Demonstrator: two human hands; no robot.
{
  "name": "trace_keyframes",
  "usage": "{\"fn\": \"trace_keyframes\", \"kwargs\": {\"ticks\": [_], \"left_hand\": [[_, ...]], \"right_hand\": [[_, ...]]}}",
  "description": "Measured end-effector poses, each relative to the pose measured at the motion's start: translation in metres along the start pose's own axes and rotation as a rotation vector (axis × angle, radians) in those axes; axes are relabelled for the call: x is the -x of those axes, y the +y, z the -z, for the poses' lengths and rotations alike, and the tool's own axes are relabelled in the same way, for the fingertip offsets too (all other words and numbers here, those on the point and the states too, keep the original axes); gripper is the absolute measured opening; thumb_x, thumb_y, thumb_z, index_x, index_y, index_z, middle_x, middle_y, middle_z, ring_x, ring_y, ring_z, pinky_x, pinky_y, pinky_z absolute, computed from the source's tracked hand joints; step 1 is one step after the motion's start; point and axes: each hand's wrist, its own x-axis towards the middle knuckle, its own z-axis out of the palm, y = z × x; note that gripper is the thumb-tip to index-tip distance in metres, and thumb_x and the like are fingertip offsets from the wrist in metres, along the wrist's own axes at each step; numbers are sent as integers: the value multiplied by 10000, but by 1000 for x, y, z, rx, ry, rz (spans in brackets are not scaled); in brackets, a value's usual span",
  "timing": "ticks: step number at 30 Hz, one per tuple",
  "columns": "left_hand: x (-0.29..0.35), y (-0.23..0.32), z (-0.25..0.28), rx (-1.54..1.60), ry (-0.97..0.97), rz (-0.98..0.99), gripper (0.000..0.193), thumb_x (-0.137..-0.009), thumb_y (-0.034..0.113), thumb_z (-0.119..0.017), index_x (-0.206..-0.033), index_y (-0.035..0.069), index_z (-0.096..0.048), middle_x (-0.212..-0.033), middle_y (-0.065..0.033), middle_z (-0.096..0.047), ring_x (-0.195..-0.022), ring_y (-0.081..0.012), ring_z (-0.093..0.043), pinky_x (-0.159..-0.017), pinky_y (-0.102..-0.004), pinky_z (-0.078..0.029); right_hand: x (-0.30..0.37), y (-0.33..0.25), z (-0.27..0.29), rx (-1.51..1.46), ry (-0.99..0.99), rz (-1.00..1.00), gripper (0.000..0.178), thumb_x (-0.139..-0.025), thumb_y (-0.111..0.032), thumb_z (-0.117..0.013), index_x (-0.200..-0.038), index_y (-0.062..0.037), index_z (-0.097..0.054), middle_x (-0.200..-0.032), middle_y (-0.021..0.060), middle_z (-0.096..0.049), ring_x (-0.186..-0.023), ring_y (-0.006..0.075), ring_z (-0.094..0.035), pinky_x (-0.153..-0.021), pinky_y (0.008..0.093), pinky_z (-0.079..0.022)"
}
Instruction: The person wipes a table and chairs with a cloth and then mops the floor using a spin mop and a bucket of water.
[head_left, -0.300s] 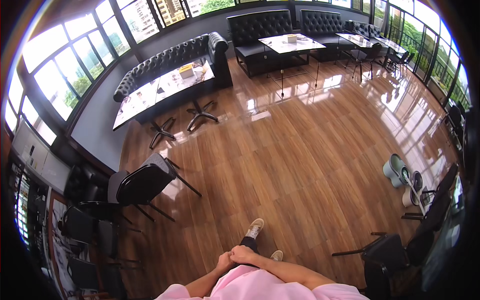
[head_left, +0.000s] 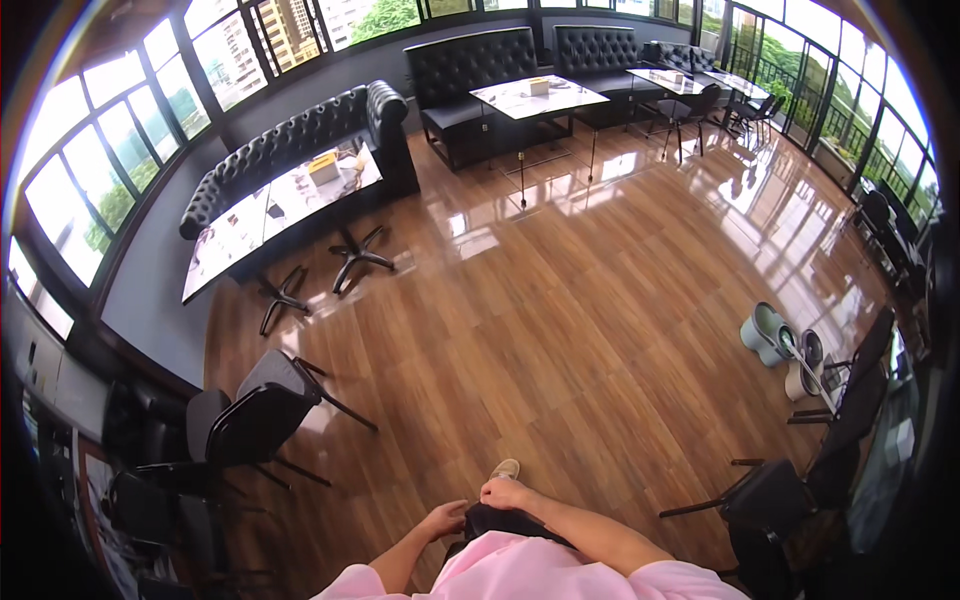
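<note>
My left hand (head_left: 444, 519) is in front of my dark trousers (head_left: 492, 520), at the bottom middle. Its fingers look stretched out, and I see nothing in them. Just to its right and a little farther forward is my right hand (head_left: 506, 494), its fingers curled closed. Whatever they may hold is hidden. A small gap separates the two hands. Beyond the right hand a beige shoe (head_left: 508, 468) shows on the wooden floor (head_left: 560, 340).
Grey-green buckets (head_left: 764, 334) and a beige bucket (head_left: 803, 381) with a pale handle stand at right, beside dark chairs (head_left: 768, 497). A black chair (head_left: 262, 410) stands at left. A marble-topped table (head_left: 285, 208) fronts a tufted sofa (head_left: 290, 135); another table (head_left: 538, 97) is farther back.
My hands, joined before, have come apart, the left moving left and the right slightly right. The room has shifted left in the picture, its far part also downward. One shoe has gone from view.
</note>
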Motion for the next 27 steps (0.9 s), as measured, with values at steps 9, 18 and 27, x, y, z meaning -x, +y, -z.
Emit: {"fn": "trace_keyframes", "kwargs": {"ticks": [9,18,27], "left_hand": [[-68,64,51,-963,-124,39,344,-853,377,-636,-1098,165,-751,-1065,-142,-731,-971,-340,-704,-863,-453,-560],[-55,108,103,-1164,-173,-2,318,-896,375,-567,-1085,188,-742,-1057,-114,-731,-985,-348,-693,-847,-477,-564],[-36,162,120,-1055,-608,-208,319,-888,346,-586,-1055,124,-743,-976,-161,-730,-927,-372,-691,-803,-469,-555]], "right_hand": [[-139,-12,12,161,-336,98,473,-773,-152,-599,-1227,-227,-711,-1057,119,-745,-964,301,-710,-795,439,-553],[-197,-49,15,209,-496,67,317,-865,-273,-652,-1169,-294,-737,-1115,40,-739,-1075,257,-670,-901,525,-481],[-185,-38,8,236,-239,-88,249,-840,-308,-639,-1059,-319,-756,-1105,-15,-727,-1174,294,-567,-915,580,-420]]}}
